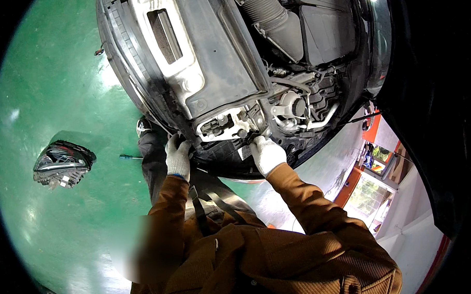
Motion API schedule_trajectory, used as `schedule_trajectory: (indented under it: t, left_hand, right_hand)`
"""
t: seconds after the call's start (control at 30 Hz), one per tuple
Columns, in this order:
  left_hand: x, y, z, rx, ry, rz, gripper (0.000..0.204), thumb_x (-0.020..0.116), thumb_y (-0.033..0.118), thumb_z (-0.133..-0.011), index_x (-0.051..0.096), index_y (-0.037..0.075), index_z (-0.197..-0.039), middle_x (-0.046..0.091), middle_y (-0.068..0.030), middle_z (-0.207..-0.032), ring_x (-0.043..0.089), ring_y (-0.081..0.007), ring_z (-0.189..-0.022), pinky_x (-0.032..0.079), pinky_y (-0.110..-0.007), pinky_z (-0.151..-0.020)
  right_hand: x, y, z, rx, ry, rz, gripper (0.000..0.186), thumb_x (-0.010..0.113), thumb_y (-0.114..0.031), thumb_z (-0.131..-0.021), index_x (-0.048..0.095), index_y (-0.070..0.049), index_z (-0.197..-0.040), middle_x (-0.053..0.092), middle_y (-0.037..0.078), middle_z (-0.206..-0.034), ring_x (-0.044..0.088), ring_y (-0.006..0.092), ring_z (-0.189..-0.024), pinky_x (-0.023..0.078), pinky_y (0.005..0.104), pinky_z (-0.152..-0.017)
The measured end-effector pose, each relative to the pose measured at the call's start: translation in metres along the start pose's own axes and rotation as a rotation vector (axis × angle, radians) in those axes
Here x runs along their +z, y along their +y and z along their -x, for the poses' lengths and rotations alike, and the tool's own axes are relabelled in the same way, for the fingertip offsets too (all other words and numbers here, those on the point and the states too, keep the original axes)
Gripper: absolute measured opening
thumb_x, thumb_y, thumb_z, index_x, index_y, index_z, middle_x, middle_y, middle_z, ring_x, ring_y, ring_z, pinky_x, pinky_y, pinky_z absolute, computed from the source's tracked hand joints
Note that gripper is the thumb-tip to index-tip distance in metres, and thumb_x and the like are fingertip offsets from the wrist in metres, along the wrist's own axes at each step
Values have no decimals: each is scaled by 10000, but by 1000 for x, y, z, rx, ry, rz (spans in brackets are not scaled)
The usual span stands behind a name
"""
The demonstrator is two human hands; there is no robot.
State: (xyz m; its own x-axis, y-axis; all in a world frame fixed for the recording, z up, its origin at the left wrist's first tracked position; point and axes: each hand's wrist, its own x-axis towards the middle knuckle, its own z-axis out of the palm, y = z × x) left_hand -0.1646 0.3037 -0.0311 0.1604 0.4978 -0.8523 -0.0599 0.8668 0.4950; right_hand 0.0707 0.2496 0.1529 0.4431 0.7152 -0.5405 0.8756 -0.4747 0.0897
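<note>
Both my hands wear white knitted gloves and reach into the front corner of a car's engine bay. My left hand (178, 158) is at the black front trim, thumb and fingers bent around something dark whose kind is hidden. My right hand (267, 155) is closed at a dark part beside the metal bracket, its fingertips partly hidden. Between the hands lies a black plastic housing (217, 152) with a white label (244, 153). Just beyond it sits a white-edged panel opening (222, 128) with dark fittings inside.
A detached headlight (65, 163) lies on the green floor (46, 221) at left. A screwdriver with a blue handle (126, 157) is on the floor near my leg. A capped reservoir (292, 104) and a ribbed air duct (264, 8) fill the bay. The raised hood (426, 114) hangs at right.
</note>
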Motion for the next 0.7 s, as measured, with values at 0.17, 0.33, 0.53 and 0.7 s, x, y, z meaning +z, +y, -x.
schedule_trajectory:
  t: [0.17, 0.33, 0.53, 0.7]
  left_hand:
    - [2, 11, 5, -24, -7, 24, 454, 643, 192, -981, 621, 25, -1403, 671, -89, -1273, 656, -182, -1070, 542, -317, -928]
    - [8, 40, 21, -78, -10, 64, 477, 650, 218, -982, 610, 32, -1420, 650, -90, -1294, 648, -188, -1107, 537, -323, -943]
    - [0, 13, 12, 50, -21, 77, 445, 614, 173, -1011, 589, 8, -1424, 601, -120, -1372, 638, -229, -1190, 534, -349, -1010]
    - [-30, -23, 24, 552, 75, -460, 329, 478, 28, -1093, 564, -8, -1408, 563, -187, -1470, 596, -316, -1322, 512, -378, -1101]
  right_hand:
    - [4, 2, -8, -19, -120, 87, 297, 544, -313, -1047, 670, -44, -1047, 744, 243, -928, 734, 428, -883, 581, 515, -794]
    - [13, 2, -8, 132, -42, -147, 434, 505, -371, -1079, 704, -8, -951, 756, 255, -930, 734, 440, -914, 573, 510, -814]
    - [19, 8, -4, 395, -125, -582, 372, 609, -358, -1050, 735, -14, -988, 732, 282, -919, 717, 454, -923, 559, 515, -822]
    - [-1, 8, 1, -64, 106, -125, 215, 692, -254, -972, 703, -43, -1012, 734, 226, -911, 720, 424, -850, 575, 492, -762]
